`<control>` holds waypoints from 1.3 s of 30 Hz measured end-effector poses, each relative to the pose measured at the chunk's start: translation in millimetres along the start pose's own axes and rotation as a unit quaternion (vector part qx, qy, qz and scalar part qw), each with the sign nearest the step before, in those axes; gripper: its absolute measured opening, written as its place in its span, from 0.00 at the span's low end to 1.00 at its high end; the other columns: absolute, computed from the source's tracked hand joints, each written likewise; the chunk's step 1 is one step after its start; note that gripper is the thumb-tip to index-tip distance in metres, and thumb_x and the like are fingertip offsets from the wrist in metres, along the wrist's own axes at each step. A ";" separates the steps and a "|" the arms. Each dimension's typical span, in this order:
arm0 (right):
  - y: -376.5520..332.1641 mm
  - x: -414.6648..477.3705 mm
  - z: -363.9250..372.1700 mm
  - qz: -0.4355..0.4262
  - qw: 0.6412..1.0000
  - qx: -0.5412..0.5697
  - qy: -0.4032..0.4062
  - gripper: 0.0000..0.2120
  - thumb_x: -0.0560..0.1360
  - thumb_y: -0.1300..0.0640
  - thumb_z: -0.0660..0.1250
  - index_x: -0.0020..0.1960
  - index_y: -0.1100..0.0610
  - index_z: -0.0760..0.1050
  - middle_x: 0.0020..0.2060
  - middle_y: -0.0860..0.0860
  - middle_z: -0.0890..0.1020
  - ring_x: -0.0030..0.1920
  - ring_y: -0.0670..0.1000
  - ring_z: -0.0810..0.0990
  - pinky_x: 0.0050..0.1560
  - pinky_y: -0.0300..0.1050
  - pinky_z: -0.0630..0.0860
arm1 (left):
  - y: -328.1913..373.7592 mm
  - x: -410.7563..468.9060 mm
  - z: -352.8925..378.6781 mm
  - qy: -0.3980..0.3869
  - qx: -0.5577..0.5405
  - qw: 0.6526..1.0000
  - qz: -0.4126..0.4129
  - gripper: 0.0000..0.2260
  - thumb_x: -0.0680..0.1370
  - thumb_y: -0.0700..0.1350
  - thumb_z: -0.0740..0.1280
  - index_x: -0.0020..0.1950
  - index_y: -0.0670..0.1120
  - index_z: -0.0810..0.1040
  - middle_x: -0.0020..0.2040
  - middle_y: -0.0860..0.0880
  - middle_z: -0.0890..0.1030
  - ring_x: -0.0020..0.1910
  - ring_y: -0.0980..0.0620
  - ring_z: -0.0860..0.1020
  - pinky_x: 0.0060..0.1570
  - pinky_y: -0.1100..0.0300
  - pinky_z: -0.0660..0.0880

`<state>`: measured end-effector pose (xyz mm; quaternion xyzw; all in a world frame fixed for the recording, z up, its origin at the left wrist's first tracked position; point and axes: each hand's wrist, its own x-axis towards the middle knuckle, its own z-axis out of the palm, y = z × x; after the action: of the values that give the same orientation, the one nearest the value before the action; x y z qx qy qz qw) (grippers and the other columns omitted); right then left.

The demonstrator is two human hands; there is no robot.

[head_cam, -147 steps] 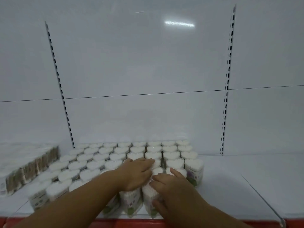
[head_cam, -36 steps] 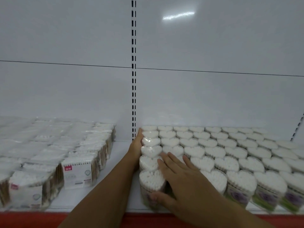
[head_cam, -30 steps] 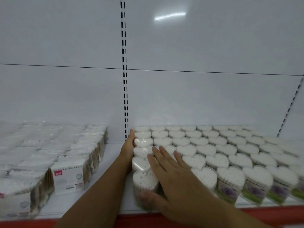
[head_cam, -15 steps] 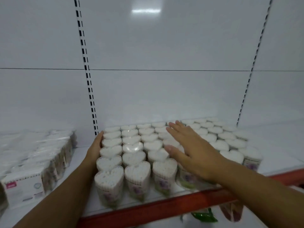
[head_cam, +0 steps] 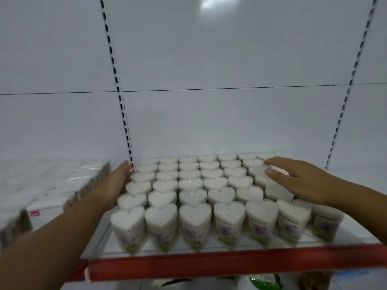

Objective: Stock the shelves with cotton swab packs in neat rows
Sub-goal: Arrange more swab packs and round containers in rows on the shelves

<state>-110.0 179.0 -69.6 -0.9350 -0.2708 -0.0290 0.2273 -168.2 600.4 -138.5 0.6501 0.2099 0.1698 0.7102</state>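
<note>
Shifting rightward since before, the right hand (head_cam: 301, 182) is resting straight-fingered on cotton swab packs (head_cam: 192, 197) at centre frame, on the shelf (head_cam: 230, 263); the left hand (head_cam: 117, 185) is pressing flat against their left side.

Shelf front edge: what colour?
The shelf front edge is red; the head view shows it best.

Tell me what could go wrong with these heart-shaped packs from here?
The front row of packs stands close to the red shelf edge; a hard squeeze from the left hand and right hand might tip one off. The packs look narrower at the bottom, so one knocked over could fell its neighbours.
</note>
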 end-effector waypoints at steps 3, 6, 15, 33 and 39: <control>-5.3 7.7 5.7 -0.054 0.998 -0.012 -0.016 0.38 0.66 0.29 0.46 0.72 0.42 0.63 0.72 0.40 0.65 0.63 0.39 0.67 0.61 0.36 0.61 | 3.5 -9.0 4.3 0.048 0.027 0.998 0.023 0.20 0.83 0.51 0.55 0.75 0.50 0.63 0.74 0.48 0.66 0.69 0.47 0.69 0.60 0.54 0.67; -11.7 14.3 10.5 -0.094 0.994 -0.048 -0.040 0.39 0.66 0.28 0.43 0.73 0.40 0.59 0.73 0.39 0.61 0.68 0.42 0.66 0.60 0.35 0.61 | 10.8 -16.8 10.5 0.025 0.022 0.999 -0.023 0.22 0.83 0.55 0.54 0.76 0.51 0.61 0.75 0.48 0.66 0.70 0.46 0.68 0.48 0.58 0.72; 27.1 19.1 -2.3 -0.089 0.989 -0.093 -0.067 0.28 0.79 0.38 0.47 0.77 0.44 0.52 0.77 0.40 0.50 0.74 0.38 0.45 0.72 0.38 0.46 | 44.9 -30.6 32.1 -0.054 0.293 0.951 0.080 0.27 0.83 0.57 0.52 0.79 0.46 0.55 0.79 0.47 0.56 0.77 0.49 0.55 0.76 0.56 0.48; 66.0 24.6 -16.5 -0.114 0.983 -0.071 -0.123 0.29 0.81 0.40 0.47 0.78 0.50 0.49 0.78 0.45 0.48 0.76 0.43 0.45 0.70 0.37 0.43 | 24.9 -98.3 231.9 -0.280 0.723 0.618 0.133 0.27 0.84 0.54 0.44 0.78 0.47 0.36 0.78 0.50 0.36 0.77 0.53 0.36 0.75 0.49 0.36; 137.5 29.2 -41.4 -0.020 0.997 -0.024 -0.077 0.27 0.82 0.42 0.47 0.78 0.50 0.51 0.77 0.45 0.50 0.76 0.43 0.48 0.72 0.38 0.45 | 26.3 -100.3 236.1 -0.266 0.722 0.625 0.132 0.26 0.84 0.54 0.44 0.78 0.49 0.38 0.79 0.53 0.38 0.77 0.56 0.38 0.73 0.51 0.36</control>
<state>-10.8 72.0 -83.6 -0.9339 -0.3055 0.0317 0.1832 -130.5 350.2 -88.9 0.9919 -0.0212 -0.1246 0.0074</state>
